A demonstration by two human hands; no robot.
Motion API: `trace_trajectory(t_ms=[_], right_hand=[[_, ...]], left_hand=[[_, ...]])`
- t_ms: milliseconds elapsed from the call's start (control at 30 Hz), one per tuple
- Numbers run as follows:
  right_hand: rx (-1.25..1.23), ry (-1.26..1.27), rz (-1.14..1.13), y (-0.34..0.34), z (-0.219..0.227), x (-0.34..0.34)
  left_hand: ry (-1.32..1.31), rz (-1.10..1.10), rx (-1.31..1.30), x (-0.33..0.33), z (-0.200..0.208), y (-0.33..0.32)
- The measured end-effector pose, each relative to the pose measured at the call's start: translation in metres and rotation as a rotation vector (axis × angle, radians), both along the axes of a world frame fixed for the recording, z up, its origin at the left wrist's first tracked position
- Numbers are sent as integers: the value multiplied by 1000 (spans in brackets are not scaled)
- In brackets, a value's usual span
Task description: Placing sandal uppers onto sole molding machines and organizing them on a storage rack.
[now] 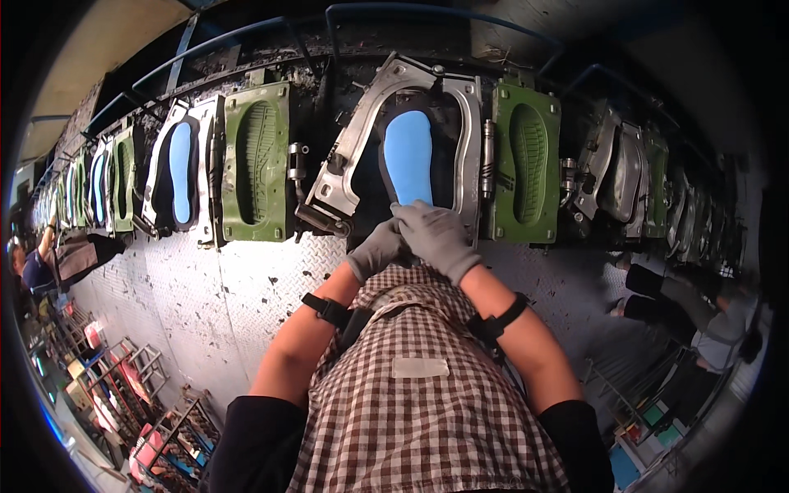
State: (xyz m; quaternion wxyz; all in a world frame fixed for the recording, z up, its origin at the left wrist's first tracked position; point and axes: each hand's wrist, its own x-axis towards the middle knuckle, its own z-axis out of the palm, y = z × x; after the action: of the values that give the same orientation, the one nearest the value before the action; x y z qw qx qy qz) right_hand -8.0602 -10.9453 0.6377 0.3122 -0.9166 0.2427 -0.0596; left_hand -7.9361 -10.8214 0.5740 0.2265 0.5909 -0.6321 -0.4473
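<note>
In front of me a light-blue insole (408,152) with a dark border lies lengthwise inside an open silver metal mould frame (468,140). My right hand (437,237), in a grey glove, is closed with its fingertips on the insole's near end, which they partly cover. Close against it, my left hand (380,246), gloved alike, is closed too; its fingertips meet the right hand's, and whatever they pinch is hidden. Beside the frame stands a green mould plate (526,156) with a ridged, sole-shaped hollow.
More moulds line the bench on both sides, including another green plate (256,160) and a frame with a blue insole (181,168). Metal clamps (325,220) stick out between them. A person (41,263) is at far left, another (723,329) at right. Racks (156,444) stand lower left.
</note>
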Motion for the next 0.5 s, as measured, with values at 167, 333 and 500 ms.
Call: trace_trajectory(t_ms=[167,333,500], right_hand=[[236,-32,-248,-46,20,-1],[284,119,-424,-50,-24,8],[135,-234,-584,-36,-33,-1]], left_hand=[[891,957,325,-2,56,-12],[1044,1179,376,27,36,-87],[1022,1041,174,18,36,-115]])
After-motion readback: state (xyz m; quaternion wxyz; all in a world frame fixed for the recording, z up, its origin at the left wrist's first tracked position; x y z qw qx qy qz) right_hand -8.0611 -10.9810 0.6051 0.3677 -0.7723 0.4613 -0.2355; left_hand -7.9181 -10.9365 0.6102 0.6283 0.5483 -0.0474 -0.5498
